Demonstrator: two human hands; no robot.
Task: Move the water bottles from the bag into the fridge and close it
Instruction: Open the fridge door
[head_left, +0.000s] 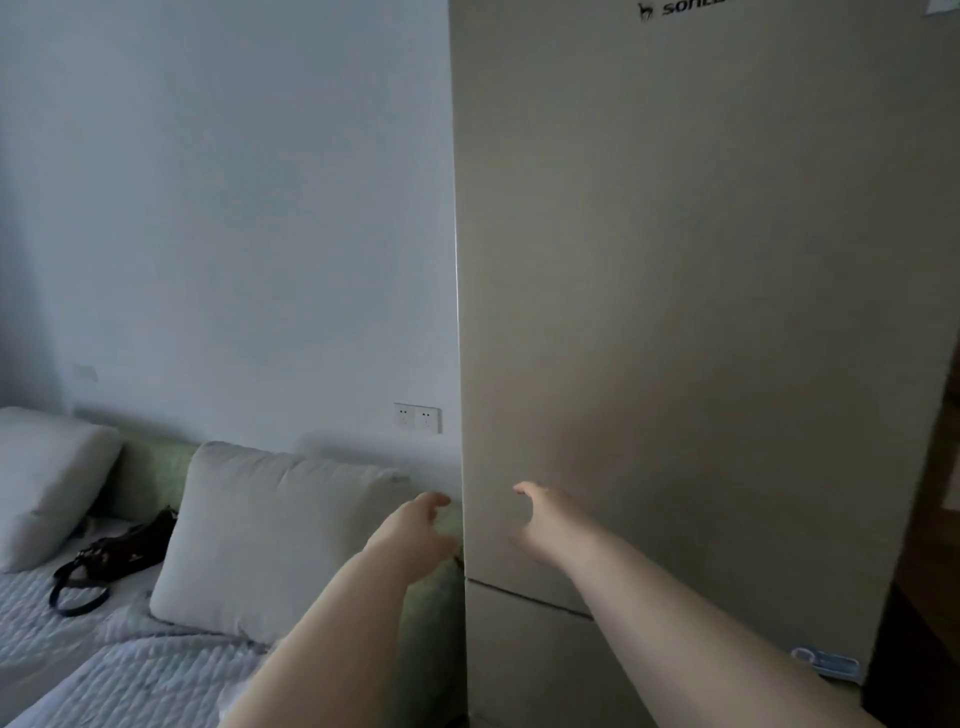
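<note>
A tall beige fridge (701, 312) fills the right half of the view, with its upper door nearly against the body and a thin bright gap along its left edge. My right hand (540, 519) lies against the door's lower left part, fingers loose. My left hand (415, 535) hovers just left of the door's edge, fingers relaxed and holding nothing. A dark bag (122, 551) with a strap lies on the bed at the left. No water bottles are in sight.
A bed (104, 675) with a quilted cover sits left of the fridge, with two pale pillows (270, 535) against a green headboard. A double wall socket (417, 417) is on the white wall. A dark wooden floor area shows at the far right.
</note>
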